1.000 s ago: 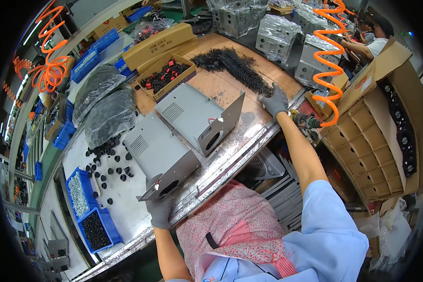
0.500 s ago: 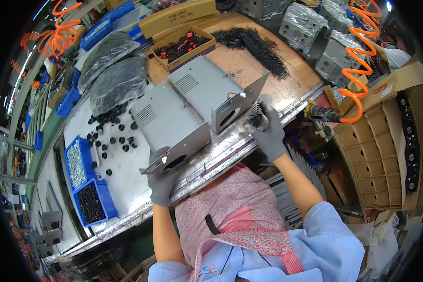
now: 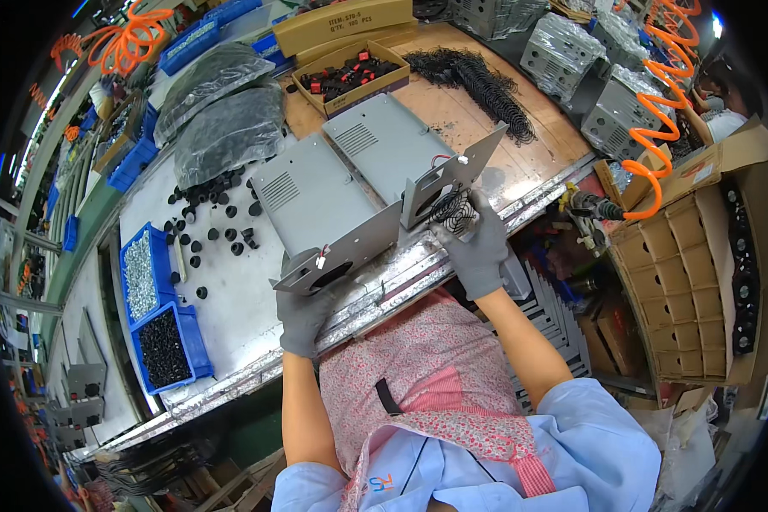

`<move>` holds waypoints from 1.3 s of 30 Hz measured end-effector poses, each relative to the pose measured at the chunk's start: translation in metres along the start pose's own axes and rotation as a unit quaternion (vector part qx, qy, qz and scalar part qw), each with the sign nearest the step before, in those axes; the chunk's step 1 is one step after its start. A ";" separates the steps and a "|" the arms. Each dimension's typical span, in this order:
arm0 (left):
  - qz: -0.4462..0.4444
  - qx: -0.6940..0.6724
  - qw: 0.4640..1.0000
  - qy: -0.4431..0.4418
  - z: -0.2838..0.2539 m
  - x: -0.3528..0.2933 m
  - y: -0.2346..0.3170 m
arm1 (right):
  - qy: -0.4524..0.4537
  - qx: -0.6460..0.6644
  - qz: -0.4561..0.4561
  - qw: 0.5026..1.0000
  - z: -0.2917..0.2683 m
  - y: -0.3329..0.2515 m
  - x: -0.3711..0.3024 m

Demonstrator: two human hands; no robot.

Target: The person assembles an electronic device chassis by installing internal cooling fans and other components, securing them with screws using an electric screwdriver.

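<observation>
Two grey bent metal panels stand side by side at the bench edge, the left panel [image 3: 303, 200] and the right panel [image 3: 382, 141]. Both have slotted vents, upright front flanges with a round opening, and a short red-and-white wire lead. My left hand [image 3: 305, 322], in a grey glove, grips the lower flange of the left panel; its fingertips are partly hidden there. Gloved in grey too, my right hand [image 3: 478, 252] is closed around a bunch of black wire fan guards [image 3: 454, 207], right at the flange opening of the right panel.
More black wire guards [image 3: 486, 85] lie beyond the panels, beside a carton of black and red parts [image 3: 363, 77]. Black caps [image 3: 230, 235], blue bins of screws [image 3: 175, 346] and plastic-wrapped dark sheets [image 3: 230, 141] are on the left. An orange coiled hose [image 3: 644, 158] hangs right.
My right hand has brought the wire guards leftward, in against the right panel's flange. My left hand stays at the left panel. The whole view has shifted slightly.
</observation>
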State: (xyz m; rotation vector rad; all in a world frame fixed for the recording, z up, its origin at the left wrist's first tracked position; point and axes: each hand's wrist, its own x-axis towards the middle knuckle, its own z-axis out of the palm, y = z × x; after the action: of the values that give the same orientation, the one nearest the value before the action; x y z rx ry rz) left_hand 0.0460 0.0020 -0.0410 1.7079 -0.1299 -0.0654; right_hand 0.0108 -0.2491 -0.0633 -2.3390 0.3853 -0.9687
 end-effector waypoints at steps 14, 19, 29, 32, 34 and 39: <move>0.057 -0.053 0.996 -0.044 -0.013 -0.002 -0.009 | -0.210 0.405 -0.018 0.890 0.020 -0.085 -0.057; 0.071 -0.089 0.993 -0.012 -0.021 -0.018 -0.002 | -0.356 0.377 0.174 0.837 0.022 -0.081 -0.054; 0.052 -0.115 0.981 0.149 -0.037 -0.043 -0.009 | -0.275 0.276 -0.009 0.921 0.034 -0.072 -0.043; 0.070 -0.110 0.975 0.179 -0.038 -0.050 -0.012 | -0.284 0.217 -0.054 0.932 0.038 -0.078 -0.041; 0.064 -0.099 0.972 0.202 -0.039 -0.057 -0.016 | -0.298 0.138 -0.085 0.941 0.042 -0.081 -0.040; 0.113 0.081 0.962 0.236 -0.057 -0.079 -0.022 | -0.283 0.328 0.148 0.889 0.027 -0.069 -0.053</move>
State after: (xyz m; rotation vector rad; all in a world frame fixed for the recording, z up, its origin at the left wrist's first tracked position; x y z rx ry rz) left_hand -0.0244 0.0706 -0.0570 1.8131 0.0287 0.5339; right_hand -0.0039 -0.1588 -0.0662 -1.7492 0.1318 -0.1825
